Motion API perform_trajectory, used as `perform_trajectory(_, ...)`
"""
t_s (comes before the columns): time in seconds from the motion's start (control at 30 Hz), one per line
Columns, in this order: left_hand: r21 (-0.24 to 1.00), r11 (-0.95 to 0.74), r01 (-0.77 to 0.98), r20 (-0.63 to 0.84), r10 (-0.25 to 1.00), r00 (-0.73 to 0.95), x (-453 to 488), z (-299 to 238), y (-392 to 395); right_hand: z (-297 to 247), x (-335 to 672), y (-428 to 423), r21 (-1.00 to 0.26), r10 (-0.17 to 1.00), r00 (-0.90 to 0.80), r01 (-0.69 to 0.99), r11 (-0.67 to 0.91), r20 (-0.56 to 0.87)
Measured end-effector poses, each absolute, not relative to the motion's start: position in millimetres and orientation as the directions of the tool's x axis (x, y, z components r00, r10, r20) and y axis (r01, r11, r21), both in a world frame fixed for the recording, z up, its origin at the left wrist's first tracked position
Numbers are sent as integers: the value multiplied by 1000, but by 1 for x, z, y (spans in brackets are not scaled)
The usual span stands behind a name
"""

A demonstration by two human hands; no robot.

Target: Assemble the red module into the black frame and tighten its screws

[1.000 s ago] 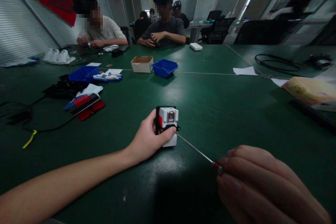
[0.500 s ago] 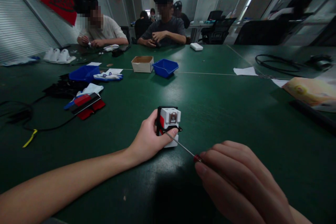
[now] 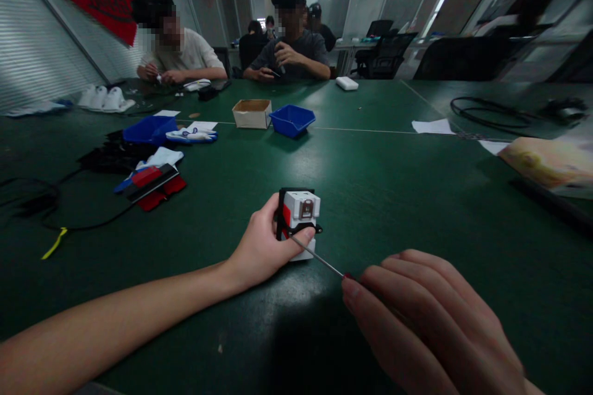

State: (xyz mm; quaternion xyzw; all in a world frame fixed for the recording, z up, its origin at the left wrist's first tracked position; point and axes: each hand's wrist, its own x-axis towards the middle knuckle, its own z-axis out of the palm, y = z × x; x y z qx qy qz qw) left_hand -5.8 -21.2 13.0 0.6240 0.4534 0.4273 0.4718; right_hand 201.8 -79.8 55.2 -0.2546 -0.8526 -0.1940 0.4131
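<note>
My left hand point(image 3: 264, 237) is closed around a small white and red boxy device point(image 3: 303, 210) with a black frame and a black bracket, its thumb lying across the front. The device looks like an electrical switch unit, standing on the green table point(image 3: 380, 191). My right hand point(image 3: 426, 315) grips a screwdriver point(image 3: 322, 259). Only a bit of its red handle shows at my fingertips; the rest is hidden in the hand. The thin metal shaft runs up and left, and its tip meets the device's left side beside my left thumb.
Ahead stand a cardboard box point(image 3: 251, 116) and a blue bin point(image 3: 291, 120). Another blue bin point(image 3: 151, 129), gloves point(image 3: 192, 134), a red and black item point(image 3: 155, 187) and cables lie left. A patterned bag point(image 3: 546, 163) is at right. Two people sit across the table.
My right hand has turned slightly about the screwdriver handle, covering more of the red part. The left hand and device are nearly still. The person opposite has raised one hand.
</note>
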Motion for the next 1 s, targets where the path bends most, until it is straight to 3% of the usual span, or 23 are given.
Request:
perform_trajectory(0.43, 982, -139, 131, 106, 967, 232, -6, 11, -22, 50, 206, -82, 5, 379, -496, 612, 791, 781)
perform_trajectory(0.8, 970, -160, 183, 119, 968, 220, -6, 11, -21, 69, 198, -85, 154, 339, -632, 593, 790, 697)
perform_trajectory(1.0, 965, -175, 195, 132, 968, 212, -6, 8, -21, 68, 194, -84, 134, 337, -607, 599, 790, 720)
